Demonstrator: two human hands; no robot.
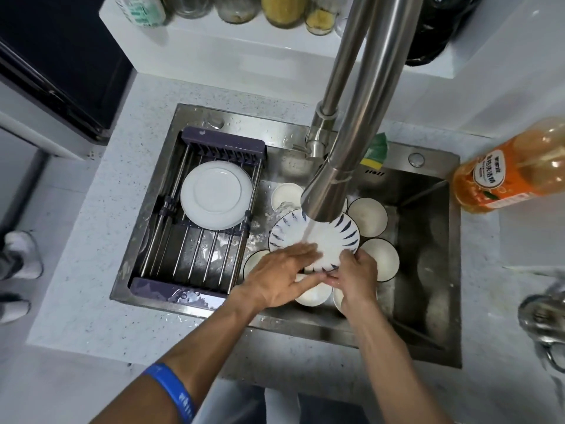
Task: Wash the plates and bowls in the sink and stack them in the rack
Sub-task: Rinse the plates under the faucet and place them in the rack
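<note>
A white bowl with blue dashes round its rim sits under the running faucet in the steel sink. My right hand grips its near edge. My left hand lies with straight fingers across the bowl's inside, rubbing it. Below the bowl lies a flower-shaped white dish with dark-edged lobes, partly hidden by my hands. A white plate lies upside down in the purple-ended wire rack over the sink's left half.
An orange bottle of dish soap lies on its side at the sink's right rim. A green and yellow sponge sits behind the faucet. Jars line the back ledge. A metal object lies at the right on the speckled counter.
</note>
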